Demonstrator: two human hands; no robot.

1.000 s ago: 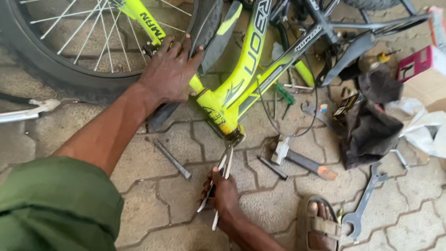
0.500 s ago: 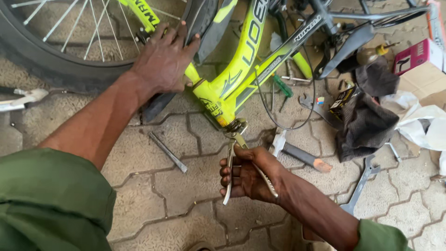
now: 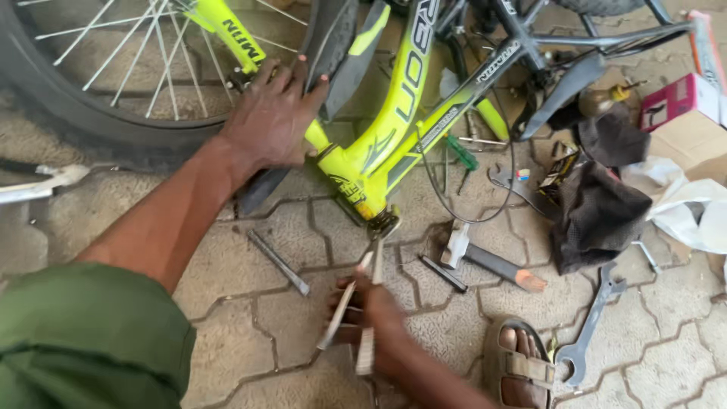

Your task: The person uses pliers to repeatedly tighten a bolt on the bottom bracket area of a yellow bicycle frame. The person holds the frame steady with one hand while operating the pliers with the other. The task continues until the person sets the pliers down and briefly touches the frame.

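Observation:
A neon yellow-green bicycle frame (image 3: 394,129) lies upside down on the paving. My left hand (image 3: 276,117) presses on the frame near the black-tyred rear wheel (image 3: 83,113). My right hand (image 3: 371,318) grips the two handles of silver pliers (image 3: 363,303), whose jaws clamp the bottom bracket end (image 3: 382,223) of the frame. The pliers point up toward the frame from below.
Loose tools lie on the interlocking pavers: a metal rod (image 3: 279,262), a hammer (image 3: 485,261), a spanner (image 3: 594,322). A dark rag (image 3: 598,212), a pink box (image 3: 670,98) and white plastic (image 3: 693,204) sit at right. A sandalled foot (image 3: 522,363) rests near the bottom.
My right hand shifted its hold on the pliers, moving lower and left with the handles. My left hand stayed on the frame.

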